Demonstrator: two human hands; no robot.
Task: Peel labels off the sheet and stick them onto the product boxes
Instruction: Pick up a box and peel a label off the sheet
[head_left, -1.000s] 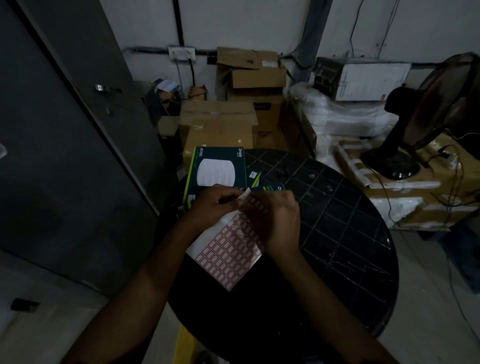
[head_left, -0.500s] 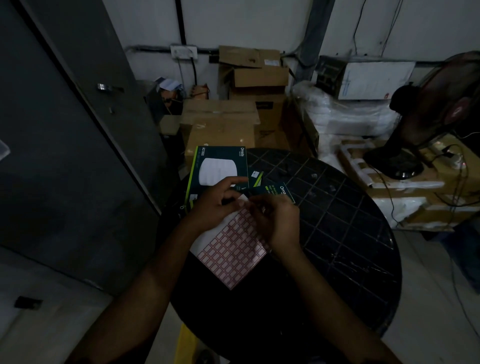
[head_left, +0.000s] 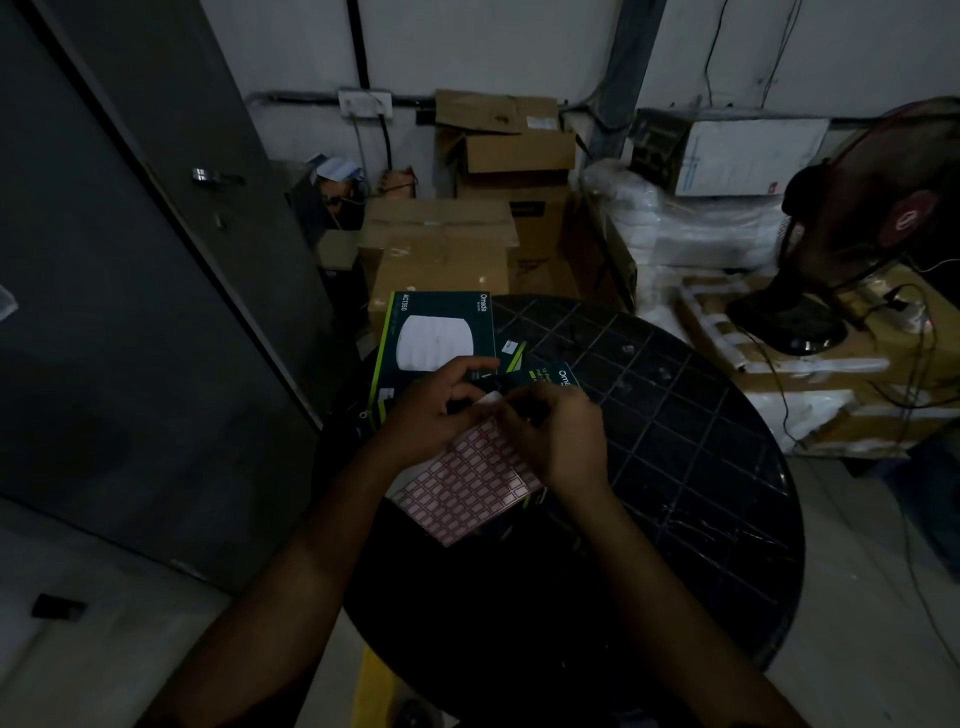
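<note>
Nearest, the label sheet lies over the near part of the round black table, thin paper with a grid of small red-framed white labels, its far corner lifted and curled between the hands; the left hand pinches that corner from the left, and the right hand has its fingertips closed narrowly at the same corner, probably on one label, though the dim light hides whether a label is already free. I judge the risk is here: the label is small and thin, so it may tear, fold onto itself, or stick to a finger; pulling fast could lift the whole sheet. Just behind the hands lie the product boxes, a smaller dark box partly covered, and a larger dark box of smooth printed card with a white round device pictured; a label pressed crookedly on such glossy card would be hard to correct. Farther stand plain brown cartons, matte and dented.
</note>
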